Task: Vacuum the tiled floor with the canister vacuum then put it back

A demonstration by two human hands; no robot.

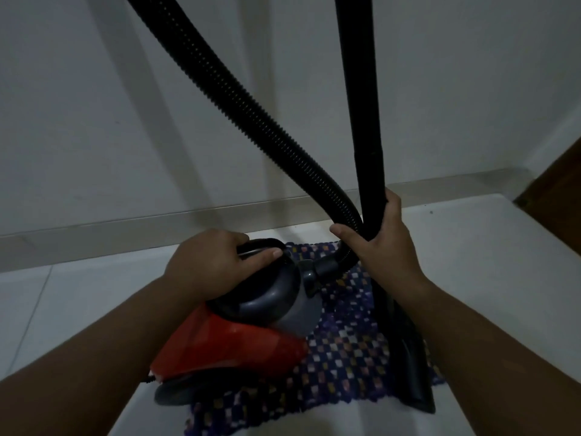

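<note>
two bare forearms reaching forward from the bottom edge. left hand curled round the black carry handle of the red and grey canister vacuum, sitting on a blue checked woven mat over white floor tiles near the wall. right hand wrapped round the black rigid wand and black ribbed hose together; floor nozzle on the mat's right edge.

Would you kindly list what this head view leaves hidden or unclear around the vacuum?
- Hose and wand: upper ends cut off by the top edge.
- Canister rear: covered by the left forearm.
- Handle: partly hidden under the left hand.
- Right hand: fingers hidden behind the wand.
- Mat: pattern blurred and dim.
</note>
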